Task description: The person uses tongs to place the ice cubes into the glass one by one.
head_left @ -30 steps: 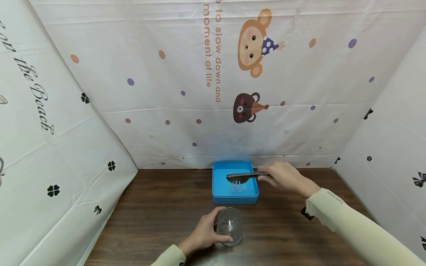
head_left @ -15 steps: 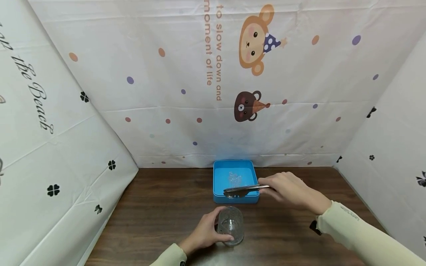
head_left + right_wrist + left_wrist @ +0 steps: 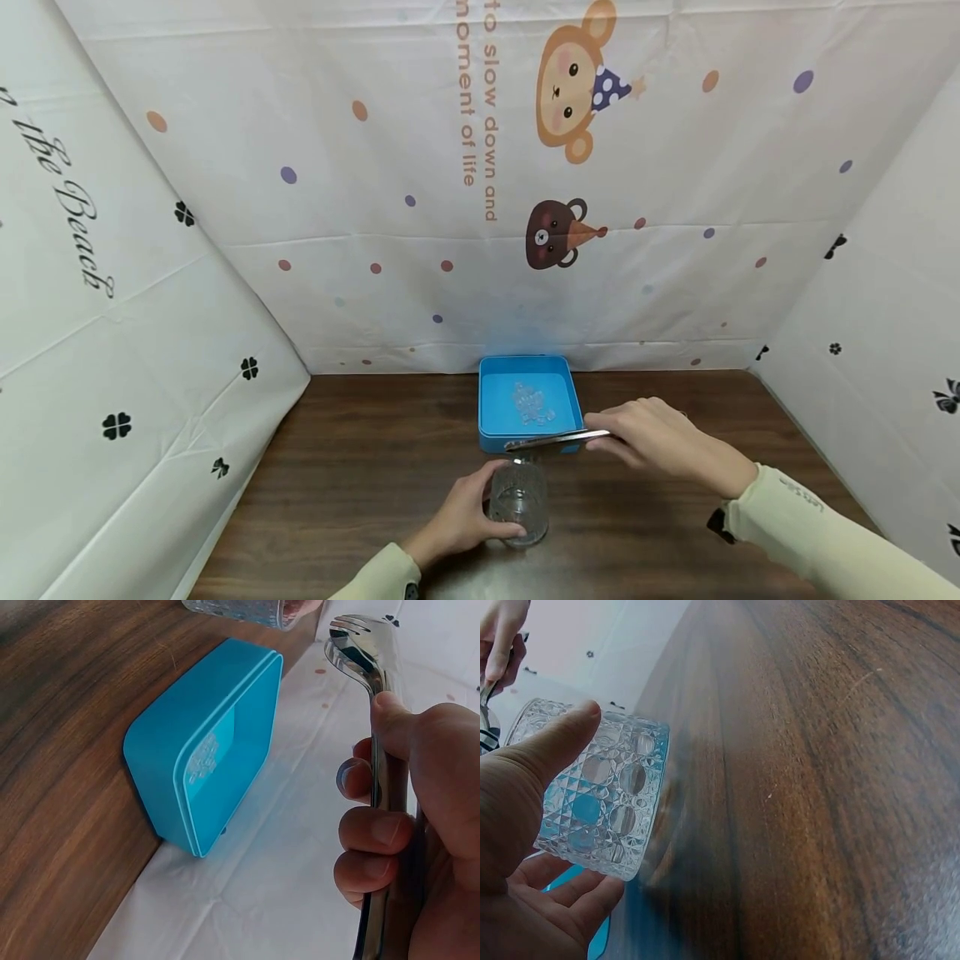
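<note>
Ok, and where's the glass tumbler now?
In the head view, the glass tumbler is low, just right of centre, on the wooden table on the near side of the blue box, gripped by the left hand, with metal tongs near its rim.

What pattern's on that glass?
The glass has ovals among crossing lines, clearest in the left wrist view.

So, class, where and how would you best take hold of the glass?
Probably take the glass round its side wall, from the person's left, thumb near, fingers far, as the left grip does. It stands upright, and its patterned surface may help against slipping. The cutlery extends from the right near the open mouth, so a left-side approach should leave that free.
</note>
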`<state>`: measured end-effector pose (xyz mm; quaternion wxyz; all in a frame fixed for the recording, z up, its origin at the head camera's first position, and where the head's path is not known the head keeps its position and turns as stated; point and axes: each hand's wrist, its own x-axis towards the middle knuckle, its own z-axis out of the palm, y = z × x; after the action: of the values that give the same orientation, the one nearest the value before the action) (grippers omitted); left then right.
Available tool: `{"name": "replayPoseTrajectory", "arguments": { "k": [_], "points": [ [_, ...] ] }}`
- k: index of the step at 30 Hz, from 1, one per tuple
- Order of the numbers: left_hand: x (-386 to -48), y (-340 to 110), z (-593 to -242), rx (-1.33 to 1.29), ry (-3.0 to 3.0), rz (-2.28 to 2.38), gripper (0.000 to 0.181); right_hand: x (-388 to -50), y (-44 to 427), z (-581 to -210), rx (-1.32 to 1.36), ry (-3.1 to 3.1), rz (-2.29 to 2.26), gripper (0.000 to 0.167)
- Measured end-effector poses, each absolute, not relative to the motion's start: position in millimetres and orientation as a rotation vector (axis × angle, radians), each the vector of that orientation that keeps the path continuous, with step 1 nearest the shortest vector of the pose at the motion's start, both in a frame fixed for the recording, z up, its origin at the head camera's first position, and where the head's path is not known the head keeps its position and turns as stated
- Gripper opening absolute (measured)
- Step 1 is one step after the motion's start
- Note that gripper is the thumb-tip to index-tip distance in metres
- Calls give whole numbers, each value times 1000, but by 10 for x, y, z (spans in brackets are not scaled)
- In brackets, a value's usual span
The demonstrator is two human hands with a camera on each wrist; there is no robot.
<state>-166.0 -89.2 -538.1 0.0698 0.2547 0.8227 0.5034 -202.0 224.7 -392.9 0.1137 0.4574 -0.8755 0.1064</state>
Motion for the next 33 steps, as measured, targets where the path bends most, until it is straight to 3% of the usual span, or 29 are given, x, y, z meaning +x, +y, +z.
{"name": "replayPoseTrajectory", "arguments": {
  "k": [9, 18, 33],
  "points": [
    [-1654, -885, -5379, 755, 2484, 1506, 86, -2014, 2235, -3978, 1364, -2538, 303, 27],
    [-1659, -885, -5371, 779, 2490, 1522, 83, -2017, 2239, -4013, 1331, -2555, 277, 16],
    [-1665, -882, -5389, 763, 2469, 1515, 83, -2020, 2246, -4049, 1321, -2579, 299, 16]
  ]
}}
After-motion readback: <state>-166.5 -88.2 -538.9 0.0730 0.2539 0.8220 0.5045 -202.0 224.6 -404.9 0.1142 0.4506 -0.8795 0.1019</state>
